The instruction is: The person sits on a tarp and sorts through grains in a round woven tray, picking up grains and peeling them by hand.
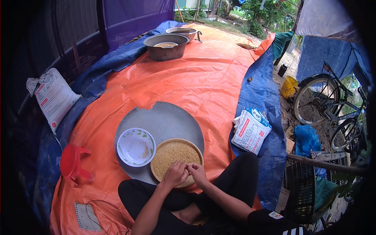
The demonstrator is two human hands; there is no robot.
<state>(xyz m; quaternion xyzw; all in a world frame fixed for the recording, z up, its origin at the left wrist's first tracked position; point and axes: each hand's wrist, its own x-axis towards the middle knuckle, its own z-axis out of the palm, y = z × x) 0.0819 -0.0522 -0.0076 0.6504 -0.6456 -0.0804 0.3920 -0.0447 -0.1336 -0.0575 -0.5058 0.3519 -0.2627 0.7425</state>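
Note:
A round shallow tray (176, 141) filled with yellowish grain lies on a grey round board (172, 117). Over the tray's lower part, my left hand (176, 173) and my right hand (196, 172) meet at the fingertips. Both have their fingers closed; whatever they pinch, if anything, is too small to make out. Just left of the tray, a white bowl with green leaf patterns (133, 148) holds a little grain at its inner right side.
Orange tarp (188, 82) covers the ground. Large basins (166, 55) stand at the far end. At left are a red stool (69, 161) and a white sack (55, 98); folded sacks (250, 133) lie right. A bicycle (319, 98) and crates (299, 188) are farther right.

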